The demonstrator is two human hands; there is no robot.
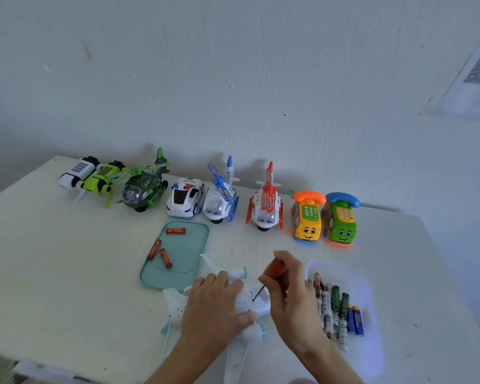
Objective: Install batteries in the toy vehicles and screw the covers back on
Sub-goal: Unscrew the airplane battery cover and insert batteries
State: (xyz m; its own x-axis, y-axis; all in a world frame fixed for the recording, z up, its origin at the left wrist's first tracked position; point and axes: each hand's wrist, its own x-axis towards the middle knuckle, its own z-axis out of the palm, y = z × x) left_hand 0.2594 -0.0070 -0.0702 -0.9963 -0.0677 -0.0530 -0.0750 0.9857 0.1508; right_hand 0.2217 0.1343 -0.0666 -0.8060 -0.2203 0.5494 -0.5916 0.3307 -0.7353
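A white toy airplane (175,309) lies belly up at the table's near edge. My left hand (214,303) grips its body from above. My right hand (291,289) holds a screwdriver with a red handle (273,268), its thin shaft angled down-left so the tip meets the plane's underside. Three red batteries (165,257) lie on a teal tray (197,245) just behind the plane. A white tub (372,295) to the right holds several mixed batteries (336,309).
Along the wall stands a row of toys: a white and green robot dog (89,177), green helicopter (144,187), police car (185,196), blue helicopter (222,198), red helicopter (266,203), yellow phone car (306,217) and green phone car (341,218). The table's front edge is close below my wrists.
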